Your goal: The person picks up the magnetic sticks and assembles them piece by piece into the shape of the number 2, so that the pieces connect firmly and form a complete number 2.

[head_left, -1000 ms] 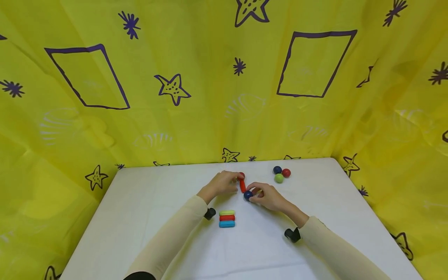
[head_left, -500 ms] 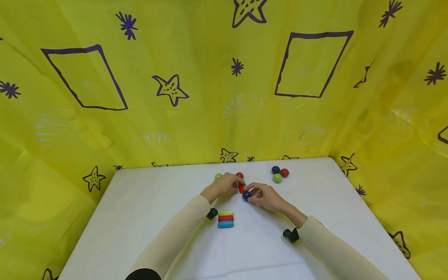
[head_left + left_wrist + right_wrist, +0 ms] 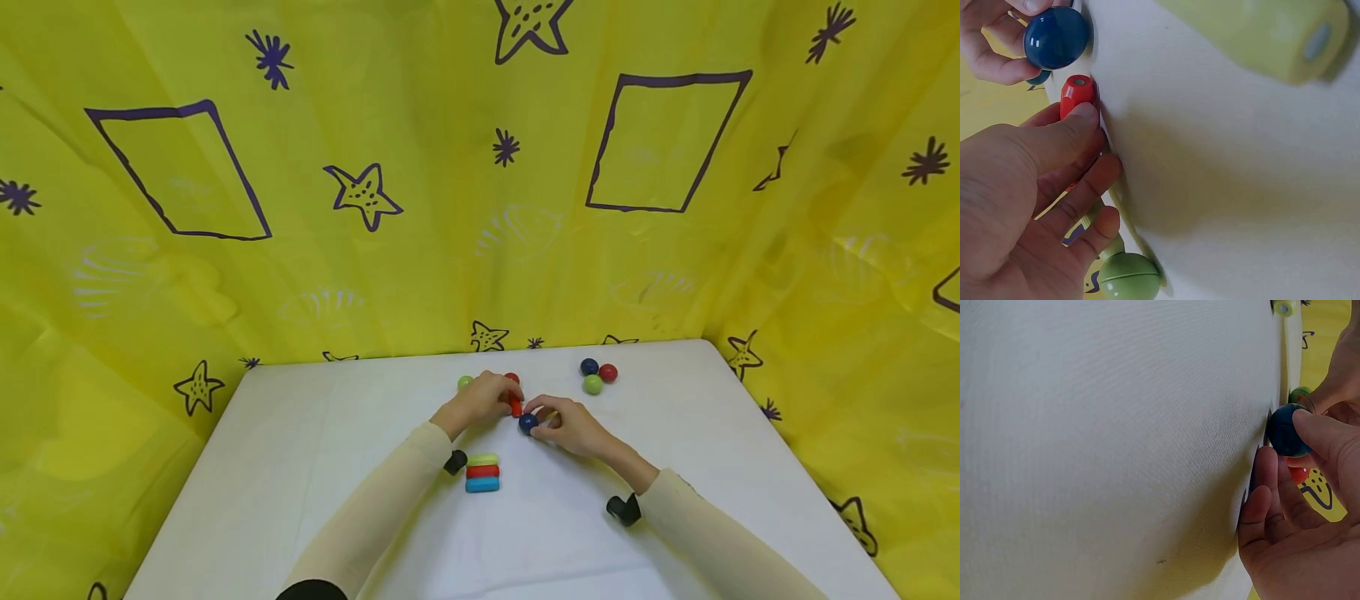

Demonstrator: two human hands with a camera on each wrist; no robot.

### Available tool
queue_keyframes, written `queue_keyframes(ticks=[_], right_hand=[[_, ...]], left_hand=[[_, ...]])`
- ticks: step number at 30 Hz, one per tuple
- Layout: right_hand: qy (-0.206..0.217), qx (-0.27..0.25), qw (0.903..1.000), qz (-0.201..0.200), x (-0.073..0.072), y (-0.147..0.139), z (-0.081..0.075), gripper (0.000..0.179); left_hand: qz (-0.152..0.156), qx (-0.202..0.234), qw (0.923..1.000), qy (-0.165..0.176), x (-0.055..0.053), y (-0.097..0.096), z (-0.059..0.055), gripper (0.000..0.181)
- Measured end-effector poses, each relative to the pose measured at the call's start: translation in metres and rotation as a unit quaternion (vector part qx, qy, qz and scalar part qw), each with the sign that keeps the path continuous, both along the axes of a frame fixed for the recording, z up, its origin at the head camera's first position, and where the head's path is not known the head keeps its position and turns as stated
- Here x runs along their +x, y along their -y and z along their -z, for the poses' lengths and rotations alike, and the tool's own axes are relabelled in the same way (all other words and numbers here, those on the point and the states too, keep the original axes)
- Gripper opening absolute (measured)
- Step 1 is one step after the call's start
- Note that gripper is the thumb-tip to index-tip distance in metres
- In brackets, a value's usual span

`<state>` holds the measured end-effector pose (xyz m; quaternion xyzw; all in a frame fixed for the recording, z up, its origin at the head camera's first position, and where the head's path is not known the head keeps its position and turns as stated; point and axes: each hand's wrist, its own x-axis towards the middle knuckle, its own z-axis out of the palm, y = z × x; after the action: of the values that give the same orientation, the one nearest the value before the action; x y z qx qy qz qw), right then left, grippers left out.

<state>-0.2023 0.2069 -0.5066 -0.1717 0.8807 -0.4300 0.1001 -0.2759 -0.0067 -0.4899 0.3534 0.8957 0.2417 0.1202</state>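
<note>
In the head view my left hand (image 3: 480,398) pinches a short red rod (image 3: 516,407) between thumb and fingers. The left wrist view shows a grey disc in the near end of that rod. A red ball (image 3: 512,377) sits at the rod's far end. My right hand (image 3: 573,425) holds a dark blue ball (image 3: 1288,431) between thumb and fingers, close to the rod's near end; a small gap shows between them in the left wrist view. Beyond my left hand lies a green ball (image 3: 1129,278), with a pale green piece beside it, partly hidden by the fingers.
Three rods lie side by side nearer me: a pale green rod (image 3: 482,459), a red rod (image 3: 482,472) and a blue rod (image 3: 482,484). At the back right, a blue ball (image 3: 589,367), a red ball (image 3: 608,372) and a green ball (image 3: 592,384) cluster on the white table (image 3: 337,467).
My left hand has shifted from the red ball down onto the red rod. The green ball behind that hand has come into view. My right hand stays on the blue ball.
</note>
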Motion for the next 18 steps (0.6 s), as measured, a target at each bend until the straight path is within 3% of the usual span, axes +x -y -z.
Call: queue_keyframes(ticks=[10, 18], right_hand=[[-0.008, 0.005, 0.9999, 0.003, 0.0013, -0.0001, 0.0016, 0.029], [-0.004, 0.005, 0.9999, 0.016, 0.0059, 0.0008, -0.0009, 0.03]], left_hand=[[0.0, -0.028, 0.9994, -0.021, 0.0014, -0.0027, 0.0006, 0.024], [-0.018, 0.031, 0.999, 0.028, -0.0018, -0.0014, 0.0, 0.024]])
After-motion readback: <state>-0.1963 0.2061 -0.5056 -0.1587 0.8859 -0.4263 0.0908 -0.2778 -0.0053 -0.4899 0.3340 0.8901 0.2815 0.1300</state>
